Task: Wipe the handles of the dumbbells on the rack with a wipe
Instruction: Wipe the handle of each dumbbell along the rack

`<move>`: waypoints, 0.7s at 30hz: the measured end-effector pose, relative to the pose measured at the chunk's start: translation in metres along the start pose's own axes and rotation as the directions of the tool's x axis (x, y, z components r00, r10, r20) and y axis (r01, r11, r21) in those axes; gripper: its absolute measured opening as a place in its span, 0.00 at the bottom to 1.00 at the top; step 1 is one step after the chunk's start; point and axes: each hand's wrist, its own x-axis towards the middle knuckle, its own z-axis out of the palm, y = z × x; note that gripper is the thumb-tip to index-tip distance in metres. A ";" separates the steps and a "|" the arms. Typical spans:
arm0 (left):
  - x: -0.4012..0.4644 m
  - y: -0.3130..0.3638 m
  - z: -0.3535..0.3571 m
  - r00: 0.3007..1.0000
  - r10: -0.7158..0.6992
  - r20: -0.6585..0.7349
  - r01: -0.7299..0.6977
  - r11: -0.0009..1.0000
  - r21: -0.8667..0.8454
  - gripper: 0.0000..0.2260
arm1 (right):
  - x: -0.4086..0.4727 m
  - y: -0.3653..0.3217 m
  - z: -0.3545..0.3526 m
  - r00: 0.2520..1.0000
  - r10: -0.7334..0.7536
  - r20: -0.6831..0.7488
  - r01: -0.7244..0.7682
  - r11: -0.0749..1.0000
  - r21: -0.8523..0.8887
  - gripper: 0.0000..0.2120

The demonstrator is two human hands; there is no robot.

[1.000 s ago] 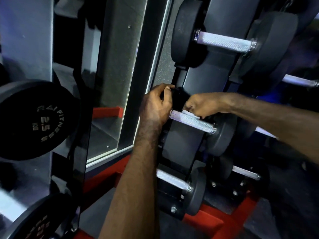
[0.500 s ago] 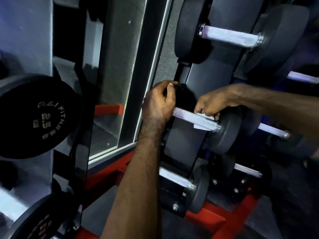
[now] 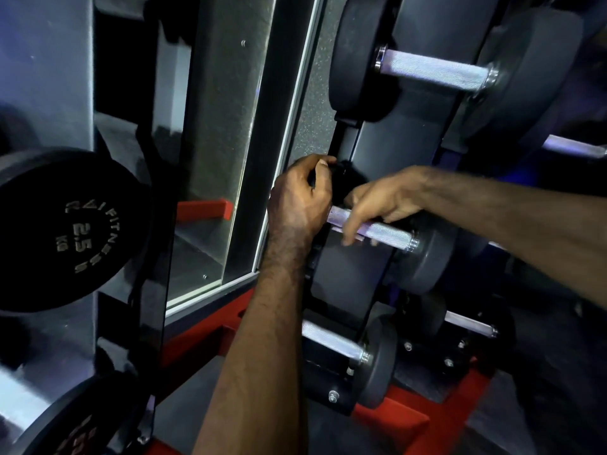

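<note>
One handle (image 3: 387,232) sits mid-frame with the right hand (image 3: 377,205) curled over it. The wipe (image 3: 338,228) is barely visible under those fingers, so it might bunch up and skip a patch. Left hand (image 3: 300,200) clamps the dumbbell's dark left end.

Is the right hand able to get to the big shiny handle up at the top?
Probably yes. The top handle sits bare above the right hand, with nothing between them, though that hand is now wrapped over the middle handle.
</note>
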 end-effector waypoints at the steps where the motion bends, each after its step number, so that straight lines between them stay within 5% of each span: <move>1: 0.000 0.000 0.000 1.000 -0.004 -0.002 0.004 1.000 -0.004 0.16 | 0.010 0.004 0.004 0.999 0.007 -0.044 -0.008 1.000 -0.024 0.10; 6: -0.001 0.002 -0.001 1.000 -0.005 0.005 0.005 1.000 -0.009 0.16 | 0.025 0.032 0.007 0.992 0.011 -0.124 -0.021 0.996 -0.084 0.17; 13: 0.000 0.001 0.000 1.000 -0.004 0.012 0.004 1.000 -0.017 0.17 | 0.038 0.001 0.009 0.962 -0.041 -0.269 0.032 0.999 -0.038 0.08; 18: 0.000 -0.003 0.000 1.000 0.022 -0.005 -0.022 1.000 -0.021 0.16 | 0.013 0.028 -0.007 0.992 0.114 -0.045 -0.118 0.987 -0.112 0.05; 21: 0.000 0.000 -0.001 1.000 0.015 0.001 -0.015 1.000 -0.009 0.16 | 0.013 0.023 -0.008 0.993 0.101 -0.053 -0.106 0.989 -0.102 0.06</move>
